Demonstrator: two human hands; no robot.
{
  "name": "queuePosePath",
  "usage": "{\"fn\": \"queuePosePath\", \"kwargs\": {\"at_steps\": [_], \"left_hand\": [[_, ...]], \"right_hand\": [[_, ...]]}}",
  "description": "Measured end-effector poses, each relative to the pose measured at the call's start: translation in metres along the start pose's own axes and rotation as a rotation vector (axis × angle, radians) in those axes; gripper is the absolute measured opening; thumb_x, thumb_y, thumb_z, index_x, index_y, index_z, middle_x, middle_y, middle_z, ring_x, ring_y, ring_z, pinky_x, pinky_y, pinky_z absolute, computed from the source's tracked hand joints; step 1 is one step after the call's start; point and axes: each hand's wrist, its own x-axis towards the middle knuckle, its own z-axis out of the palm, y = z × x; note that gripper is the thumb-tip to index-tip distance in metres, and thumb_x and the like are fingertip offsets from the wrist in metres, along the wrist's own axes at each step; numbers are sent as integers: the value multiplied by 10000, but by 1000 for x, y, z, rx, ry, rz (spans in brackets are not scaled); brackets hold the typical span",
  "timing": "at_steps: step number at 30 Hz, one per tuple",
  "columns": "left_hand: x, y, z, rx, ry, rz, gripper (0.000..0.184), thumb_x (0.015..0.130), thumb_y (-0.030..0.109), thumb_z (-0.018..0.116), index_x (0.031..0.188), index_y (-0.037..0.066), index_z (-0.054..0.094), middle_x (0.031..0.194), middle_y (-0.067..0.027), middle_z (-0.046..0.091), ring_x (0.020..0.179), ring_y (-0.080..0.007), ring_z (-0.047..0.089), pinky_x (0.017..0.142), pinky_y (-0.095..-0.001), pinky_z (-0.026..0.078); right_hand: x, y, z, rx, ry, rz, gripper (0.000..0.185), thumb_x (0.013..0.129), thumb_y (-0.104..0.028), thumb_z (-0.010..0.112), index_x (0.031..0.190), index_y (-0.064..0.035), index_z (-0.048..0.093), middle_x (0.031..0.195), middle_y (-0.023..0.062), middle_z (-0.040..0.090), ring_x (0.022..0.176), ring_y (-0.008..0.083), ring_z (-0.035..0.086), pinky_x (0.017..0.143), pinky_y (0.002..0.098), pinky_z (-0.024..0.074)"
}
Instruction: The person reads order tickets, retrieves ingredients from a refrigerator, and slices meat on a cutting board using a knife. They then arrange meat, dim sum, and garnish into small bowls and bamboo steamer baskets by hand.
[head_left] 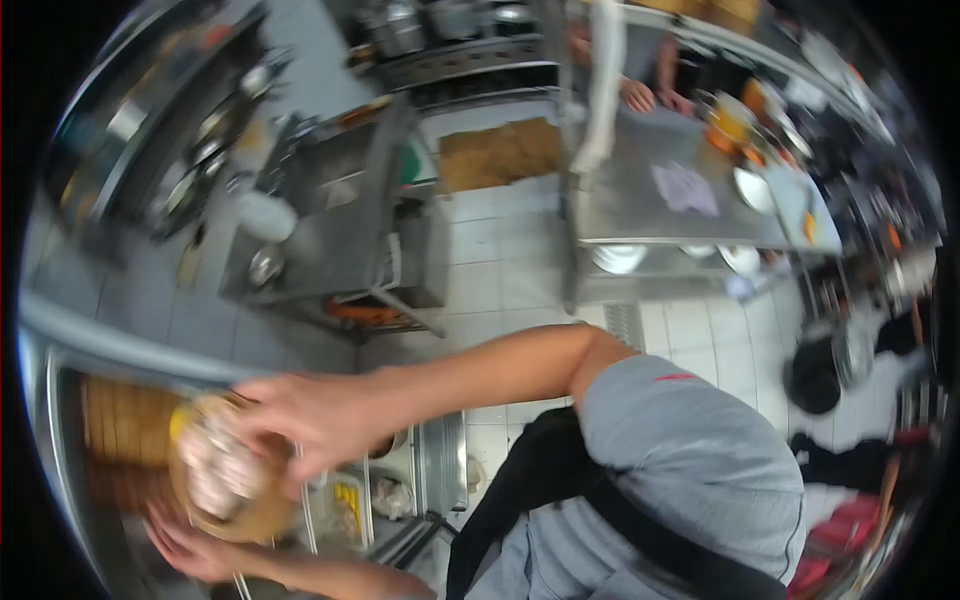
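Observation:
A round bamboo steamer basket (262,522) at the lower left holds several pale pinkish-white lumps (218,472), possibly dumplings; blur hides their exact kind. My right hand (315,420) reaches over from above and grips the near rim, with some fingers over the contents. My left hand (190,545) lies low beside the basket's lower edge, palm turned up and fingers stretched out. Whether it bears any of the basket's weight I cannot tell. Beyond the basket, bamboo-coloured stacks (128,420) sit inside a metal-framed unit, and a small yellow thing (179,425) shows at the rim.
Below my right forearm are open trays, with a bagged item (392,496). A steel work table (300,250) stands ahead, left of a tiled floor (475,240) with brown cardboard (500,155). Another person's hands (638,96) rest at the steel counter (630,190) on the right.

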Motion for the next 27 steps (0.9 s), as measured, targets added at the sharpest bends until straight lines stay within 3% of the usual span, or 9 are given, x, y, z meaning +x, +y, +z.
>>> {"fn": "queuePosePath", "kwargs": {"at_steps": [1,3,8,11,18,21,24,25,27], "left_hand": [[-44,-7,-1,8,17,219,323,963,132,505,1196,-92,526,1061,-217,648,930,-268,647,807,-322,544],[-117,-22,9,-38,-93,201,252,954,121,527,1113,-71,563,934,-160,649,775,-205,618,649,-280,510],[-282,-11,89,-325,-786,-655,292,947,167,546,1183,-4,523,970,-83,617,877,-149,591,648,-248,474],[-322,12,149,-401,-1075,-577,316,935,171,569,1205,16,515,1008,-72,615,881,-147,582,687,-249,468],[-365,142,313,-632,-1098,-380,334,947,188,559,1214,-7,507,1113,-89,588,1016,-156,558,817,-271,461],[-373,214,370,-637,-1016,-338,335,952,178,548,1231,-3,504,1155,-102,570,1053,-162,540,859,-295,459],[-366,273,407,-689,-889,-171,339,955,168,538,1244,-6,499,1210,-126,545,1109,-179,515,913,-319,443],[-358,290,416,-677,-886,-170,339,955,168,538,1244,-6,499,1210,-126,545,1109,-179,515,913,-319,443],[-339,321,427,-704,-813,-1,343,960,158,527,1258,-8,494,1267,-149,511,1162,-199,488,968,-340,412]], "right_hand": [[-43,-1,-15,-11,24,9,440,610,-228,827,902,-61,545,1070,161,472,1000,343,501,839,419,443],[-133,16,-37,-102,52,95,424,641,-206,817,926,-66,536,1197,185,445,1096,361,487,901,415,434],[-347,18,-97,-526,301,535,438,646,-227,820,946,-80,536,1168,193,503,1160,382,485,929,423,445],[-440,25,-155,-619,443,685,438,649,-247,817,939,-89,530,1149,215,503,1117,403,506,903,439,453],[-534,111,-312,-905,819,787,436,649,-174,789,967,-76,507,1110,227,476,959,434,540,855,450,467],[-534,145,-356,-788,986,841,458,698,-164,740,1086,-78,513,1240,284,414,1099,459,491,918,478,434],[-548,178,-372,-1236,847,1188,542,761,-161,660,1260,-73,466,1372,317,304,1271,494,339,995,558,340],[-556,172,-381,-1211,694,1308,652,814,-246,613,1405,-111,370,1453,317,238,1356,521,174,1051,630,199],[-572,140,-386,-1204,625,1407,642,825,-277,604,1403,-118,376,1462,301,236,1364,498,179,1063,624,176]]}}
